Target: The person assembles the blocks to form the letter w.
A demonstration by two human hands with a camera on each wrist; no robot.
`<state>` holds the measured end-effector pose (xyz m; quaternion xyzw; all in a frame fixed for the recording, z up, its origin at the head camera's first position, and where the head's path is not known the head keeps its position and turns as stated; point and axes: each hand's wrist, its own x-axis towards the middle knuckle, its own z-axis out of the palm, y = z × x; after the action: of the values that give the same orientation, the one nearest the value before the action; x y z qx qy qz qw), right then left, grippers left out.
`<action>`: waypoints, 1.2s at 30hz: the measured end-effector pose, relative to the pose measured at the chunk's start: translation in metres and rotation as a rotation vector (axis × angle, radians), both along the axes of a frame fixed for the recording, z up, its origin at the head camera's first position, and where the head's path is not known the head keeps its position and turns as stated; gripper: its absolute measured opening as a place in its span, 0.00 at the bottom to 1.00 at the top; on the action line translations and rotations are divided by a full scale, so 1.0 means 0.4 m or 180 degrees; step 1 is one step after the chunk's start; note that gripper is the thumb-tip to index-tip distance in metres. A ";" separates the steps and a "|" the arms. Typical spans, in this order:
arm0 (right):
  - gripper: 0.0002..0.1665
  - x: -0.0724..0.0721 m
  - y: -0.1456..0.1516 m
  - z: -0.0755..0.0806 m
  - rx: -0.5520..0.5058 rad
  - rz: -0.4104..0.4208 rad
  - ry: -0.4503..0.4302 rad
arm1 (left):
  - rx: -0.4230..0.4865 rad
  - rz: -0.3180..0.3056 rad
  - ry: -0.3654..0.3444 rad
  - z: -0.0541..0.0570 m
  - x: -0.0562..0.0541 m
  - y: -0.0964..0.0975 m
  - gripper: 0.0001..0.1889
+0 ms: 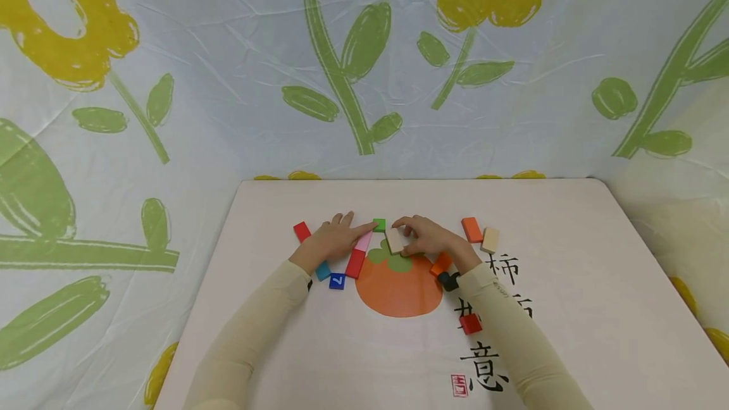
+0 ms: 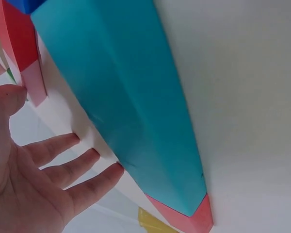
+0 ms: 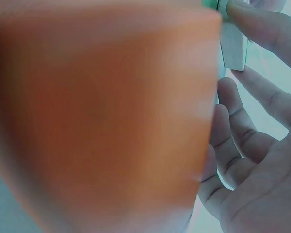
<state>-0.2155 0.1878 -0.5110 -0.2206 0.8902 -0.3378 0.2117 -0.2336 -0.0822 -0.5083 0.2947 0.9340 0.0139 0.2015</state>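
Below and slightly right of frame centre, pinching a cream block (image 1: pixel 395 242), probably light and stiff, best held by opposite edges, with right fingers (image 1: pixel 404 221), and with left fingers (image 1: pixel 346 219) spread beside a pink block (image 1: pixel 364 242).

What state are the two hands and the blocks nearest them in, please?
left hand, fingers spread
right hand, pinching the cream block
cream block, held between thumb and finger
pink block, meeting a red block
blue block, lying number-side up
teal block, lying down
green block, lying down
orange block, lying down
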 end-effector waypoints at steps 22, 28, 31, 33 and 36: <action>0.35 0.068 0.055 0.056 -0.0239 -0.0425 0.0178 | 0.0373 -0.0823 0.0694 -0.005 0.061 0.027 0.27; 0.32 0.113 0.101 0.050 -0.0417 -0.0472 0.0418 | 0.0289 -0.0916 0.0735 -0.009 0.071 0.036 0.26; 0.32 0.137 0.127 0.046 -0.0490 -0.0522 0.0514 | 0.0257 -0.0920 0.0718 -0.010 0.073 0.038 0.26; 0.32 0.152 0.143 0.045 -0.0526 -0.0567 0.0589 | 0.0224 -0.0917 0.0697 -0.011 0.075 0.039 0.26; 0.31 0.173 0.163 0.044 -0.0557 -0.0656 0.0672 | 0.0162 -0.0924 0.0715 -0.013 0.075 0.040 0.26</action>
<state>-0.1463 0.2531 -0.4932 -0.1799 0.8926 -0.4089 0.0612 -0.2035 -0.0662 -0.5135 0.4311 0.8976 -0.0246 0.0883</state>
